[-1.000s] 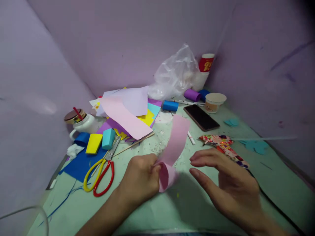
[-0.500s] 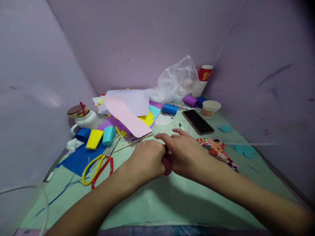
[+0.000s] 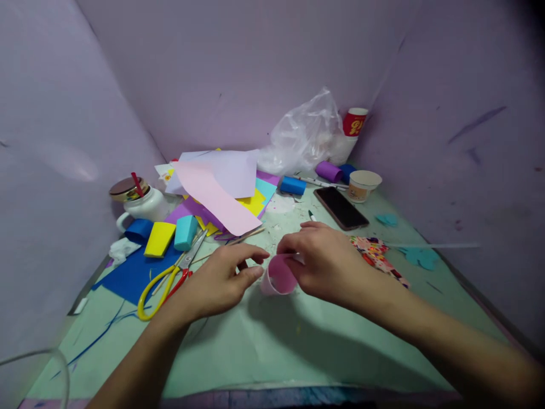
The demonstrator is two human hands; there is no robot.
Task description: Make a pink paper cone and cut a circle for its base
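A small pink paper tube (image 3: 272,284), shaped like a cup with its round mouth facing me, is above the green tabletop in the middle. My right hand (image 3: 321,258) pinches its rim on the right side, thumb and fingers closed on the paper. Just left of the tube is my left hand (image 3: 227,278), thumb and fingers apart and curved, holding nothing. Scissors (image 3: 183,267) with yellow and red handles lie left of my left hand, the red handle partly behind my wrist. A patterned fabric piece (image 3: 377,255) lies beyond my right forearm.
Yellow (image 3: 159,240) and light blue paper cups (image 3: 185,233) stand at left by a white mug (image 3: 149,207). Stacked coloured paper (image 3: 221,176) and a plastic bag (image 3: 302,136) lie behind. A phone (image 3: 340,208) and white tub (image 3: 364,186) are at back right.
My left hand has let go of the pink tube and moved left, its fingers opening. My right hand still holds the tube, whose mouth now shows.
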